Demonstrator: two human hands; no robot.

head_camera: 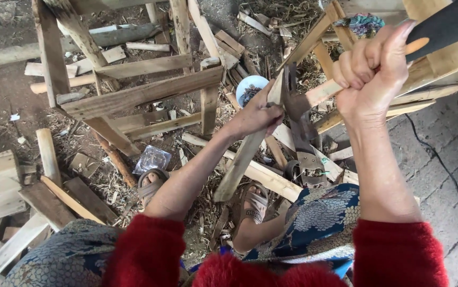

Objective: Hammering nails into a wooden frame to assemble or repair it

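Sleeves of red fleece and a blue patterned skirt [319,223] fill the near edge, with sandalled feet [254,204] on ground littered with wood chips. The left hand [258,114] is closed around a long wooden slat [242,159], held upright and slanted between the knees. The right hand [372,74] is clenched on the dark handle of a hatchet [298,103], whose head sits against the slat's upper end. Beyond lie a wooden frame [144,93], a pale blue bowl [250,87] and scattered offcuts.
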